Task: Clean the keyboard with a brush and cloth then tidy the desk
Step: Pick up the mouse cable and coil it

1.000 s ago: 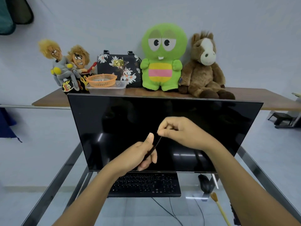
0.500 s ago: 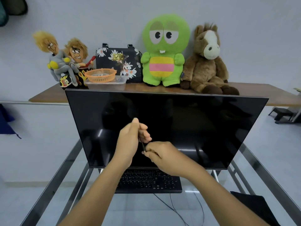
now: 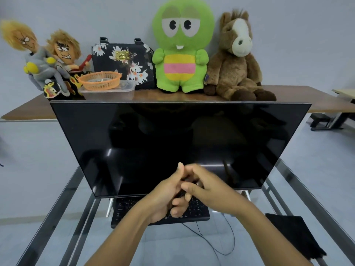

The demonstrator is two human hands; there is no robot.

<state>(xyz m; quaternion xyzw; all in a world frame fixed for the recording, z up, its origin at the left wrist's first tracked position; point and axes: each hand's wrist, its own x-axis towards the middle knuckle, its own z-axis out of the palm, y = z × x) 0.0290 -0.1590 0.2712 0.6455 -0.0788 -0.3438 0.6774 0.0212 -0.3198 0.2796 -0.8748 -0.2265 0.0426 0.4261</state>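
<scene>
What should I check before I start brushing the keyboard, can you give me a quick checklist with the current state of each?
1. Keyboard reachable under the monitor: ok, though both hands cover part of it.
2. Brush in view: not ok.
3. Left hand free: cannot tell; a thin dark item seems pinched.
4. Right hand free: cannot tell; fingers overlap the left.
5. Black cloth ready at right: ok.

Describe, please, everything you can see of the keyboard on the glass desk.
The keyboard is black and flat, with dark keys bearing faint pale legends. It lies on the glass desk, partly tucked under the monitor. Both hands hover together above its middle, hiding much of it. A thin black cable trails from its front edge.
</scene>
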